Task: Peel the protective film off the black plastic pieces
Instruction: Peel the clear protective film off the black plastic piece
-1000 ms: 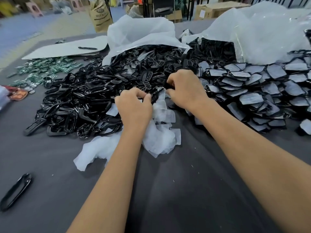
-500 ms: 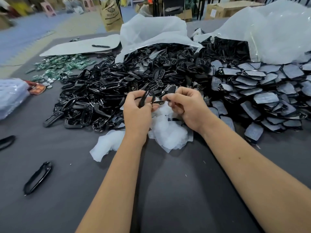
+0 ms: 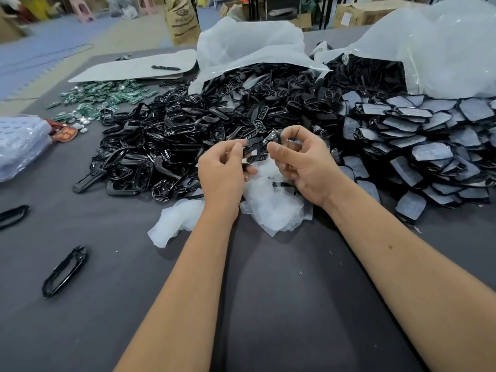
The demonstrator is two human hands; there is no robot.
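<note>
Head view: both hands, left [image 3: 222, 173] and right [image 3: 303, 167], pinch one black piece [image 3: 255, 153] (grip closed).

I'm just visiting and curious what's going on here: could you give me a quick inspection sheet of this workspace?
Surface: dark grey table.
Job's things: black plastic piece held between both hands; big heap of black pieces; film-covered pieces on the right; peeled film beneath the hands.
Clutter: green circuit boards, pen, loose black frame.
Grippers: left hand and right hand both pinch the piece.
Cables: nothing seen.
Surroundings: plastic bags, cardboard boxes.
</note>
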